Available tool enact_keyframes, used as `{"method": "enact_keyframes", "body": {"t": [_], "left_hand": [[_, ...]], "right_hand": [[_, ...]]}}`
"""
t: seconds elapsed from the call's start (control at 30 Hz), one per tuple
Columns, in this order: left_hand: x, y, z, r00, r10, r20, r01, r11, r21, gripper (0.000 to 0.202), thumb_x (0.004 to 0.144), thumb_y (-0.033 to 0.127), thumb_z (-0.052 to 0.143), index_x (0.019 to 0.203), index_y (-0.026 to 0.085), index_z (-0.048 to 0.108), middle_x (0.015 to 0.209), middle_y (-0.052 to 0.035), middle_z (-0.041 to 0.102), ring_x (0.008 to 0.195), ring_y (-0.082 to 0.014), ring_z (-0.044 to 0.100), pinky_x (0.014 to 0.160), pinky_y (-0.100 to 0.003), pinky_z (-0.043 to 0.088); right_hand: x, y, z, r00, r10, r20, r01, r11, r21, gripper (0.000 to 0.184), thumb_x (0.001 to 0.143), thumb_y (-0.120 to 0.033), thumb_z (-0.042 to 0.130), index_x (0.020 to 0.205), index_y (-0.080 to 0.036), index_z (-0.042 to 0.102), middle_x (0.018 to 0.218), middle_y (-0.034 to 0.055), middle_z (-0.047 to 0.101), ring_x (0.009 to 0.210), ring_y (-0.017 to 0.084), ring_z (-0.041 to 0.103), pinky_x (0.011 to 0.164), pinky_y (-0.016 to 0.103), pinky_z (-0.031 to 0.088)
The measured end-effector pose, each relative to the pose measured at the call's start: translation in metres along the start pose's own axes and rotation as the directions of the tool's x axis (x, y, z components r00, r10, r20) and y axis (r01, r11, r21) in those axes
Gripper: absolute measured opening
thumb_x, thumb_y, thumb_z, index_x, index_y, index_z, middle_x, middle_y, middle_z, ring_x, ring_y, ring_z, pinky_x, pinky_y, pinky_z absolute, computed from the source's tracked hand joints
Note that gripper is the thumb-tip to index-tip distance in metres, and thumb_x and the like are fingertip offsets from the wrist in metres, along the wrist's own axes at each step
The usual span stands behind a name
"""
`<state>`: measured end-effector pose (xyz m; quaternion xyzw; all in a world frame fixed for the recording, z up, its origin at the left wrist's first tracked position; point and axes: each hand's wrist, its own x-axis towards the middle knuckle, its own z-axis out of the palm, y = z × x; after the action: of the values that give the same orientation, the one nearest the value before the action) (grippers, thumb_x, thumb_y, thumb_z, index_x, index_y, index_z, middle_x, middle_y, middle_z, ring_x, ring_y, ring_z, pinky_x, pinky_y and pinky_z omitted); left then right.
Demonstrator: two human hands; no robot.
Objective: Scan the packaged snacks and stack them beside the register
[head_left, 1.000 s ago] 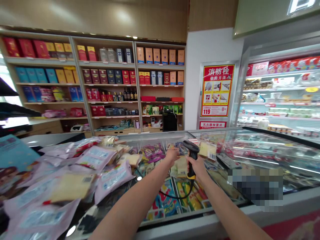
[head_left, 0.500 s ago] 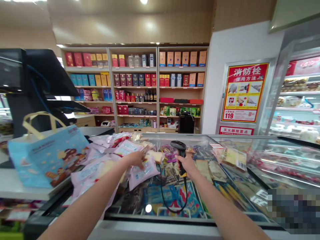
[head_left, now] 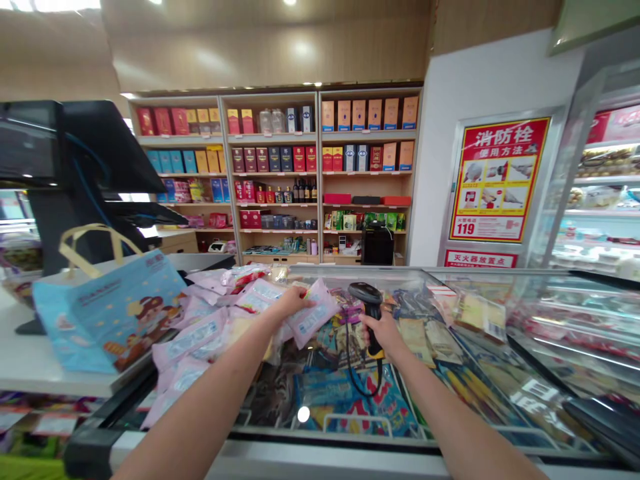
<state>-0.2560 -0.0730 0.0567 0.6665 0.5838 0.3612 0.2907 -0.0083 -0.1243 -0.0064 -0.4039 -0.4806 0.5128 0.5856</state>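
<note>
My left hand [head_left: 293,303] grips a pale pink plastic packet [head_left: 313,313] by its upper part, and the packet sits just left of the scanner. My right hand [head_left: 386,331] is closed around the grip of a black and yellow handheld barcode scanner [head_left: 367,301], whose head points up and away from me. Its black cable [head_left: 361,383] loops down over the glass. Below my left forearm lies a heap of similar pink packets [head_left: 197,340], partly hidden by my arm.
The packets lie on a glass-topped freezer [head_left: 320,433] full of colourful bags. A blue tote bag [head_left: 110,313] stands on a white counter [head_left: 50,363] at left, beneath a black checkout screen [head_left: 95,150]. Stocked wooden shelves [head_left: 275,173] stand behind, with a chilled display case [head_left: 600,200] at right.
My left hand has moved from the freezer's middle to the packet heap and lifted one pink packet towards the scanner. The view has swung left, bringing the tote bag and screen into sight.
</note>
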Motion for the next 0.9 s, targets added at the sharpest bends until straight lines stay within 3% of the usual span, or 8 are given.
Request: {"method": "enact_keyframes", "body": {"t": [0.07, 0.17, 0.23, 0.33, 0.47, 0.63, 0.9], "left_hand": [[0.005, 0.008, 0.005, 0.985, -0.001, -0.174, -0.013, 0.997, -0.078, 0.016, 0.058, 0.021, 0.075, 0.059, 0.020, 0.059, 0.055, 0.0005, 0.058, 0.065, -0.0209, 0.058, 0.063, -0.027, 0.042], [0.015, 0.013, 0.020, 0.884, 0.000, -0.467, -0.109, 0.972, -0.207, 0.013, 0.067, 0.023, 0.071, 0.068, 0.020, 0.059, 0.066, -0.0023, 0.062, 0.074, -0.0217, 0.059, 0.069, -0.028, 0.044], [0.022, 0.007, 0.034, 0.839, -0.050, -0.542, -0.180, 0.914, -0.363, 0.013, 0.071, 0.026, 0.068, 0.075, 0.019, 0.058, 0.073, -0.0026, 0.063, 0.078, -0.0207, 0.060, 0.072, -0.028, 0.046], [0.029, -0.014, 0.056, 0.853, -0.173, -0.492, -0.184, 0.782, -0.595, 0.017, 0.075, 0.030, 0.065, 0.083, 0.019, 0.056, 0.075, -0.0007, 0.063, 0.077, -0.0186, 0.062, 0.074, -0.029, 0.049], [0.030, -0.043, 0.071, 0.842, -0.278, -0.461, -0.148, 0.703, -0.696, 0.015, 0.077, 0.027, 0.062, 0.087, 0.018, 0.056, 0.079, -0.0004, 0.064, 0.077, -0.0169, 0.063, 0.077, -0.030, 0.051], [0.030, -0.053, 0.068, 0.826, -0.258, -0.501, -0.159, 0.746, -0.646, 0.011, 0.076, 0.026, 0.062, 0.082, 0.019, 0.057, 0.079, -0.0017, 0.064, 0.077, -0.0182, 0.063, 0.077, -0.031, 0.051], [0.038, -0.057, 0.072, 0.767, -0.233, -0.598, -0.191, 0.807, -0.558, 0.018, 0.073, 0.029, 0.066, 0.076, 0.019, 0.052, 0.071, 0.0003, 0.059, 0.076, -0.0193, 0.059, 0.078, -0.034, 0.050]], "right_hand": [[-0.001, -0.003, 0.001, 1.000, 0.010, -0.015, -0.010, 1.000, -0.002, 0.037, 0.057, -0.035, 0.075, 0.076, -0.022, 0.046, 0.045, -0.0083, 0.050, 0.036, 0.011, 0.046, 0.035, 0.023, 0.037], [-0.003, -0.006, 0.003, 1.000, 0.025, -0.016, -0.025, 1.000, 0.007, 0.040, 0.056, -0.037, 0.075, 0.076, -0.022, 0.045, 0.045, -0.0086, 0.050, 0.036, 0.011, 0.046, 0.035, 0.022, 0.037], [-0.005, -0.009, 0.004, 0.999, 0.032, 0.004, -0.032, 0.999, 0.007, 0.040, 0.055, -0.038, 0.075, 0.076, -0.022, 0.044, 0.045, -0.0089, 0.050, 0.036, 0.010, 0.045, 0.035, 0.022, 0.036], [-0.008, -0.011, 0.003, 0.994, 0.063, 0.090, -0.058, 0.997, -0.051, 0.038, 0.058, -0.039, 0.074, 0.077, -0.022, 0.046, 0.045, -0.0088, 0.050, 0.036, 0.010, 0.044, 0.036, 0.022, 0.038], [-0.013, -0.009, 0.003, 0.968, 0.137, 0.211, -0.097, 0.977, -0.189, 0.032, 0.063, -0.034, 0.073, 0.079, -0.021, 0.049, 0.047, -0.0080, 0.052, 0.037, 0.010, 0.046, 0.036, 0.023, 0.039], [-0.017, -0.006, 0.005, 0.957, 0.156, 0.244, -0.094, 0.964, -0.251, 0.029, 0.064, -0.032, 0.072, 0.079, -0.021, 0.050, 0.049, -0.0075, 0.053, 0.037, 0.010, 0.046, 0.035, 0.023, 0.039], [-0.018, -0.009, 0.008, 0.962, 0.160, 0.220, -0.103, 0.962, -0.252, 0.025, 0.063, -0.031, 0.069, 0.076, -0.021, 0.050, 0.047, -0.0076, 0.050, 0.036, 0.010, 0.044, 0.035, 0.023, 0.037]]}}
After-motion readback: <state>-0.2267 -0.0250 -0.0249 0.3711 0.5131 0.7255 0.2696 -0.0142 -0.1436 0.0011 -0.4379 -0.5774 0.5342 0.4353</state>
